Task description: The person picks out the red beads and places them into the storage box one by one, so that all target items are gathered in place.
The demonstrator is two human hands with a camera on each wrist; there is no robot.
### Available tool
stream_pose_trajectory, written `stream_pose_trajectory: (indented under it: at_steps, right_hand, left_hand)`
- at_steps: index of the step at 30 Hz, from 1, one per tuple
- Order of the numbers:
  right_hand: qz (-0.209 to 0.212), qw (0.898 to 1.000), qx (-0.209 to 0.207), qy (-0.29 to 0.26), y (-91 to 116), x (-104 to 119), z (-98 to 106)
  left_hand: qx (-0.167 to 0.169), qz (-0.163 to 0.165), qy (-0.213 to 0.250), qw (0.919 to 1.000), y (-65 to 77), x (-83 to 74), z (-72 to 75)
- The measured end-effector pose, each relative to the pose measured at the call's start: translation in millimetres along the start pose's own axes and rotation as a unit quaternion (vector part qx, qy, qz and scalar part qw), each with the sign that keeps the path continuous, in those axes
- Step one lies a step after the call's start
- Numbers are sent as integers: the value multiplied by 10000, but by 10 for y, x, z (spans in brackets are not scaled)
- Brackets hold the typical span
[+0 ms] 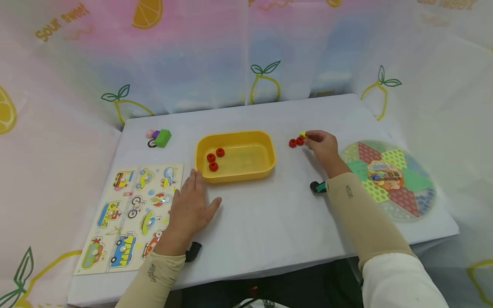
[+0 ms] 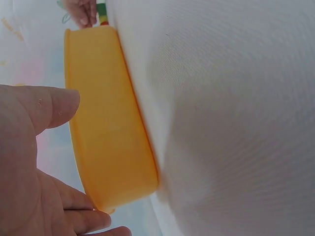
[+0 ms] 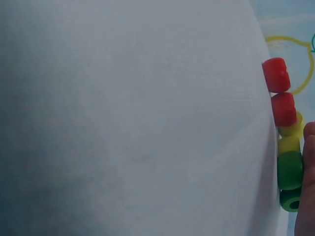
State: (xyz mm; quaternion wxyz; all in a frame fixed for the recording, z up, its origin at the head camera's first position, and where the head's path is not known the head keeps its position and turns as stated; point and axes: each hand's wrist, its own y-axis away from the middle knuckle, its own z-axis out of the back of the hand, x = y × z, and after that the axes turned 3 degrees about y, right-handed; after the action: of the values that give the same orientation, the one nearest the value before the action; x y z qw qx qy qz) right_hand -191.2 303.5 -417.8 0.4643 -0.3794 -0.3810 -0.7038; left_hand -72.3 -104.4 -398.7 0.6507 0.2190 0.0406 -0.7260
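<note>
beads (image 3: 286,132): chunky ring-shaped, row of red, yellow, green on white table (image 1: 269,214), right of yellow tub (image 1: 236,155) | right hand (image 1: 322,147): fingertips on row, grasp unclear | left hand (image 1: 191,208): flat, relaxed beside tub

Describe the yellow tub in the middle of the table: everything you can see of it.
The yellow tub is a shallow rounded-rectangle basin of what looks like glossy plastic, with a rolled rim and smooth plain walls. It sits upright and open on the white cloth, near the table's middle. Three red ring beads lie clustered at its left end; the rest of its floor is bare. The left hand lies flat on the cloth beside its near left corner; contact cannot be told.
</note>
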Motion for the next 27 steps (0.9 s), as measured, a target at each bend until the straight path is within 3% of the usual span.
stream_pose_trajectory:
  at_steps: [7, 12, 16, 22, 27]
  right_hand:
    - [354, 9976, 108, 584, -70, 11, 27]
    - [820, 9905, 82, 1101, -130, 34, -26]
    - [884, 9858, 124, 1424, -174, 27, -59]
    - [967, 9708, 162, 2191, -205, -3, -84]
    - [1181, 9609, 201, 2497, -209, -35, -112]
  left_hand:
    - [-154, -176, -60, 9997, 25, -2, -11]
    - [-227, -179, -69, 9996, 27, -2, 11]
    - [-219, -146, -46, 9996, 25, -1, 21]
    - [-145, -162, -46, 9998, 17, 6, 11]
    - [-119, -174, -27, 9998, 7, 22, -10]
